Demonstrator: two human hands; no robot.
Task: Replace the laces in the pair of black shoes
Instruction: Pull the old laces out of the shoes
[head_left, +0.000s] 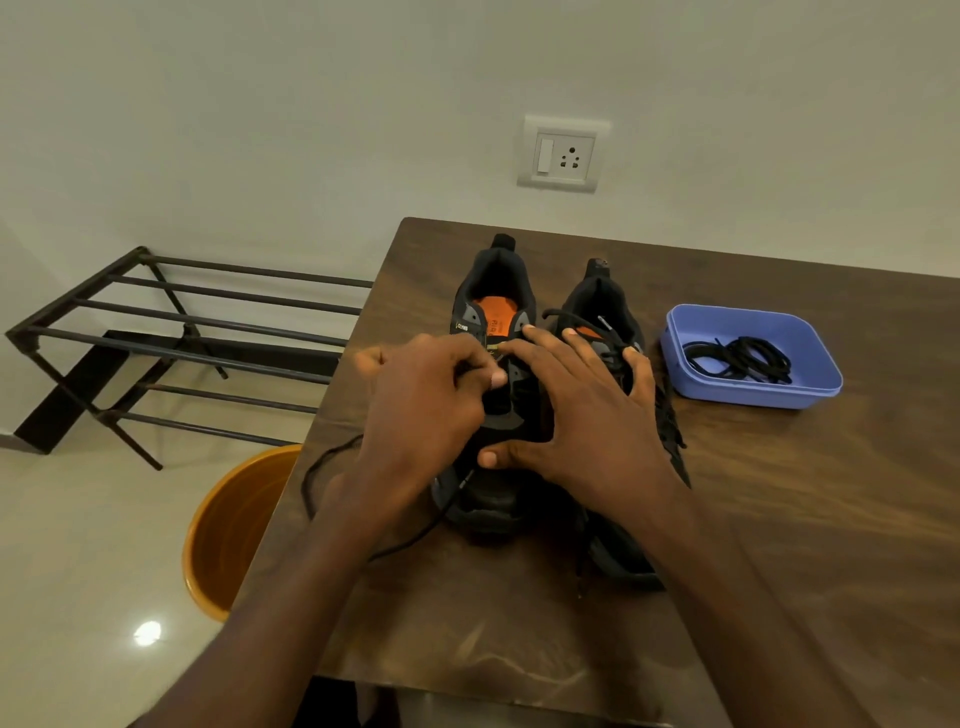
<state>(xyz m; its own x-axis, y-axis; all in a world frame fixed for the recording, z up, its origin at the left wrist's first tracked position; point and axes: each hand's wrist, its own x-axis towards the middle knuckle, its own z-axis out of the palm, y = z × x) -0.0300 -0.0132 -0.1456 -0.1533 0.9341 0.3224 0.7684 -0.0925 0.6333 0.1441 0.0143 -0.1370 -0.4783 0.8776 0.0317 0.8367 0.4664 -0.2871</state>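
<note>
Pinching lace (332, 467), left hand (415, 410) grip curled; right hand (582, 415) splayed flat, hiding shoe (493, 291) eyelets.

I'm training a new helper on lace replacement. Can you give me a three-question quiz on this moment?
1. True or false: the blue tray holds coiled black laces.
2. Which hand pinches the lace at the left shoe? A) left B) right
3. What lies on the floor beside the table?

Key: 1 true. 2 A, the left hand; the right hand rests spread across both shoes. 3 An orange bucket.
</note>
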